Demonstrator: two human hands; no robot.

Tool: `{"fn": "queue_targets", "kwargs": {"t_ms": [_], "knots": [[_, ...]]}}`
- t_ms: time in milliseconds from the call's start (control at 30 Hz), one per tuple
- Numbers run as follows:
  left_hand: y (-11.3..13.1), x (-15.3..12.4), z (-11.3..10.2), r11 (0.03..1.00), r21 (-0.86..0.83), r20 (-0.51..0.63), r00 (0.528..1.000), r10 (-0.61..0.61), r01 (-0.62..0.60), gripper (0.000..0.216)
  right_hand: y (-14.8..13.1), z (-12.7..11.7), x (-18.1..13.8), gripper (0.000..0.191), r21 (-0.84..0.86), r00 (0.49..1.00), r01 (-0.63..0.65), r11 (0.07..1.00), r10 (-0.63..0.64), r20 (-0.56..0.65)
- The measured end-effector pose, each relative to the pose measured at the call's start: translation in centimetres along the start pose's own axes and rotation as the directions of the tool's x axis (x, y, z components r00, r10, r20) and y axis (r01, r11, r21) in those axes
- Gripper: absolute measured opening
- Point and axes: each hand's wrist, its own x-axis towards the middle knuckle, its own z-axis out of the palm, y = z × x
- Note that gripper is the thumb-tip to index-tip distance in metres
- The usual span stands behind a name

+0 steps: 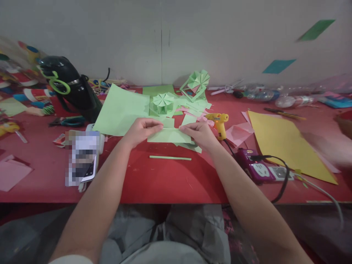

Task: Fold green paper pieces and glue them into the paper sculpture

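Between my two hands is a light green strip of paper (169, 136), its far edge pinched at both ends. My left hand (143, 130) has thumb and fingers closed on the left end. At the right end, my right hand (199, 134) pinches the same edge. Closer to me, a thin rolled green paper stick (170, 158) lies flat on the red table (165, 179). Beyond my hands sit a pleated green paper piece (163, 104) and, further back, a folded green paper model (198, 82) with strip-like legs.
A yellow glue gun (219, 123) stands right of my hands, its cord near a purple power strip (255, 168). Yellow paper (286, 143) lies further right. On the left are a large green sheet (123, 110), a phone (89, 172), pliers (68, 121) and a black bottle (71, 84).
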Motion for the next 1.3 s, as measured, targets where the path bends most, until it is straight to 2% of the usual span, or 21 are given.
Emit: {"fn": "queue_targets", "kwargs": {"t_ms": [333,633,1033,1300], "knots": [[0.0,-0.2,1.0,0.998,0.061,0.021,1.000,0.015,-0.016,0.033,0.1,1.1,0.0,0.038,0.019,0.999,0.044,0.999,-0.045,0.028],[0.3,-0.3,2.1,0.990,0.137,0.107,0.994,0.029,-0.044,0.030,-0.7,2.3,-0.5,0.034,-0.027,0.998,0.054,0.998,-0.053,0.027],[0.1,-0.1,0.4,0.987,0.155,0.081,0.996,0.031,-0.043,0.033,-0.5,1.3,-0.3,0.029,0.010,0.997,0.077,0.997,-0.077,0.027],[0.5,-0.2,-0.5,0.975,0.213,0.110,0.993,0.040,-0.063,0.030,-0.3,0.4,-0.1,0.031,-0.008,0.994,0.101,0.995,-0.101,0.044]]}}
